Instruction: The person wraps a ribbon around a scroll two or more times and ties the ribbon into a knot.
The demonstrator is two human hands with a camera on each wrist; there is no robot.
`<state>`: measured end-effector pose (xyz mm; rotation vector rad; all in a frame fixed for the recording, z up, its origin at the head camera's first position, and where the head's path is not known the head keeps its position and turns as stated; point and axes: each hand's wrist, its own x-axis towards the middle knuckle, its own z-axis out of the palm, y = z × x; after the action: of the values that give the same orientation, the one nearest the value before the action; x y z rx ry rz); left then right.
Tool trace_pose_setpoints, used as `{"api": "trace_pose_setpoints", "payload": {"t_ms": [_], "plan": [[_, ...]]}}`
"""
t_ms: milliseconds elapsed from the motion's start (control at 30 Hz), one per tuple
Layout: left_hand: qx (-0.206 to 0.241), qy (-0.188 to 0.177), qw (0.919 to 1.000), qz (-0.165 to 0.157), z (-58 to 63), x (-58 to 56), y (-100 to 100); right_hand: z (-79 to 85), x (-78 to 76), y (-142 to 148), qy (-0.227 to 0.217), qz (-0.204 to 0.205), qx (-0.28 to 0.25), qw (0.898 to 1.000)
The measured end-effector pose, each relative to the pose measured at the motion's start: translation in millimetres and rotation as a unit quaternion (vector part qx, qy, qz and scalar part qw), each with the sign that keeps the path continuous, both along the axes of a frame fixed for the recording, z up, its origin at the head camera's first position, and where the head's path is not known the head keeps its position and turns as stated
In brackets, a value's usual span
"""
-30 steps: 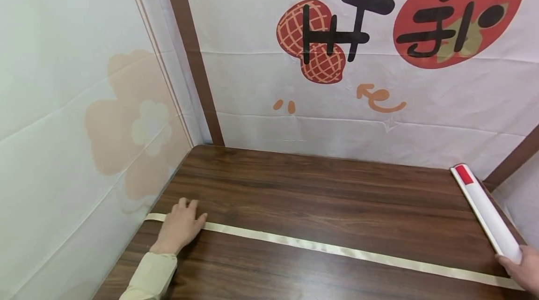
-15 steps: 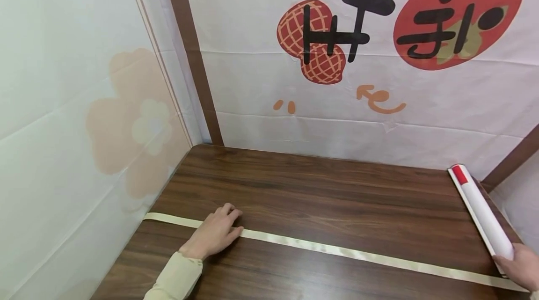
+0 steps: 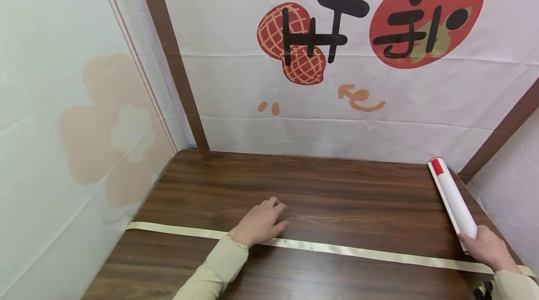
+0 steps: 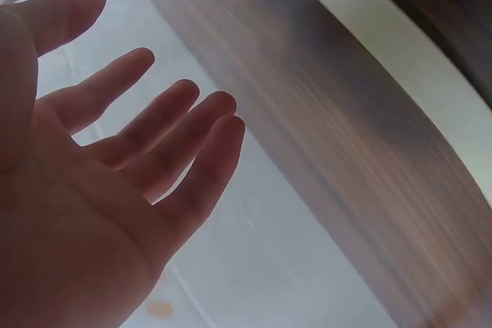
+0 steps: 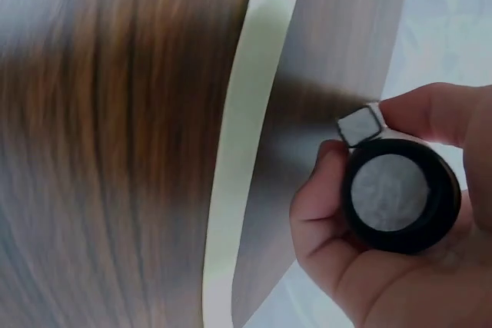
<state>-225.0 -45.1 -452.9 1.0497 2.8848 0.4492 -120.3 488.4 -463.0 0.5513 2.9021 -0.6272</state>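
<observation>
A long white tube [image 3: 455, 194] with a red patch near its far end lies along the table's right side. A narrow rail runs along it, and the right wrist view shows its round, black-rimmed end [image 5: 392, 193]. My right hand [image 3: 488, 246] grips the near end, thumb and fingers curled around it. My left hand [image 3: 258, 223] is over the middle of the table beside a cream strip [image 3: 328, 247] that crosses the table from side to side. In the left wrist view the left hand's fingers [image 4: 211, 167] are loosely bent and hold nothing.
The dark wood table [image 3: 337, 192] meets a printed white cloth [image 3: 236, 80] at the back. Another pale cloth with a flower print [image 3: 88, 141] hangs along the left edge. A small black item [image 3: 483, 290] shows by the right sleeve.
My left hand has moved right along the cream strip, from near its left end to the middle. The right hand still grips the tube; the head view has shifted slightly to the right.
</observation>
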Motion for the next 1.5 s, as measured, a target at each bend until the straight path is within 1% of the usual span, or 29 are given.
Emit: {"api": "trace_pose_setpoints", "payload": {"t_ms": [133,233,333,433,533,700,767,833,967,1100,1200,1300,1500], "plan": [[0.001,-0.019,0.9996,-0.023,0.9,-3.6,31.1,2.2,-6.7,-11.4,0.008,-0.001,-0.02,1.0],[0.0,-0.041,0.9986,-0.033,-0.1,-6.0,53.6,1.8,-10.4,-22.1,0.027,-0.005,-0.042,0.999],[0.0,-0.057,0.9975,-0.042,-3.3,-8.8,76.3,-0.3,-10.5,-32.3,0.044,-0.014,-0.065,0.997],[0.001,-0.065,0.9969,-0.043,-6.0,-12.1,98.5,-3.4,-9.7,-41.8,0.052,-0.024,-0.088,0.994],[0.006,-0.08,0.9963,-0.033,-6.4,-14.5,118.1,-6.5,-10.1,-52.6,0.06,-0.034,-0.113,0.991],[0.043,-0.121,0.9917,0.002,-7.7,-15.8,143.7,-8.8,-11.6,-72.2,0.08,-0.034,-0.16,0.983],[0.061,-0.136,0.9888,0.017,-8.8,-15.7,153.1,-8.5,-10.7,-79.3,0.081,-0.032,-0.171,0.981],[0.069,-0.144,0.9868,0.028,-9.5,-15.5,162.3,-7.3,-9.0,-86.0,0.079,-0.031,-0.174,0.981],[0.087,-0.159,0.9828,0.036,-6.4,-14.4,179.3,-2.6,-4.2,-98.2,0.072,-0.034,-0.176,0.981],[0.106,-0.201,0.9725,0.049,-1.1,-12.8,192.1,1.6,0.1,-111.4,0.069,-0.036,-0.18,0.981],[0.119,-0.231,0.9641,0.058,1.8,-11.6,196.2,1.9,2.2,-125.2,0.074,-0.033,-0.176,0.981],[0.128,-0.238,0.961,0.06,2.1,-12.0,197.2,1.0,2.3,-141.8,0.083,-0.023,-0.163,0.983],[0.144,-0.225,0.961,0.073,-1.7,-16.4,196.0,-0.4,0.2,-175.0,0.095,-0.004,-0.168,0.981]]}}
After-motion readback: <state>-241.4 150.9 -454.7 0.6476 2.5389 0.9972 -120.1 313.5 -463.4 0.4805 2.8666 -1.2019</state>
